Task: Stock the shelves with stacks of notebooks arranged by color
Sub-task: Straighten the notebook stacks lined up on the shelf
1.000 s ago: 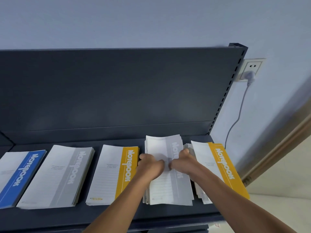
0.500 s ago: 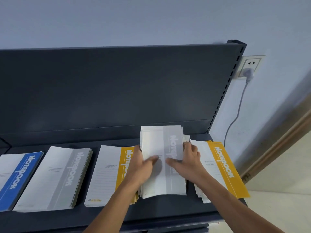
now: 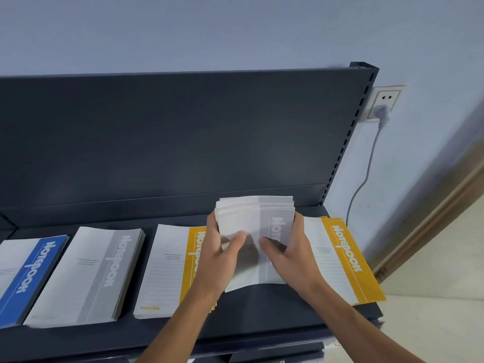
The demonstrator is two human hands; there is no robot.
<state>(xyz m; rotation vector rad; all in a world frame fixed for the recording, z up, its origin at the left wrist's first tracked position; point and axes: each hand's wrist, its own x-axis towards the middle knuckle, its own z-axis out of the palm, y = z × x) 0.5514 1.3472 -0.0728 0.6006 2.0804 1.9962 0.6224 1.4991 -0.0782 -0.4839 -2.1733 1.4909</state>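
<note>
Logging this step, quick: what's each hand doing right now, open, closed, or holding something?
Left hand: holding the grey notebook stack at its left edge.
Right hand: holding the same stack at its right edge.

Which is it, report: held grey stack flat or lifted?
Lifted: left hand and right hand grip the grey stack; its near edge hangs above the bare shelf.

The left hand (image 3: 218,258) and right hand (image 3: 292,254) are gripping a grey notebook stack (image 3: 258,218) by its sides, thumbs resting on its cover, holding it over the shelf (image 3: 262,313) between a yellow stack (image 3: 170,268) and a rightmost yellow stack (image 3: 340,258). A second grey stack (image 3: 86,273) and a blue stack (image 3: 23,276) are lying further left.
</note>
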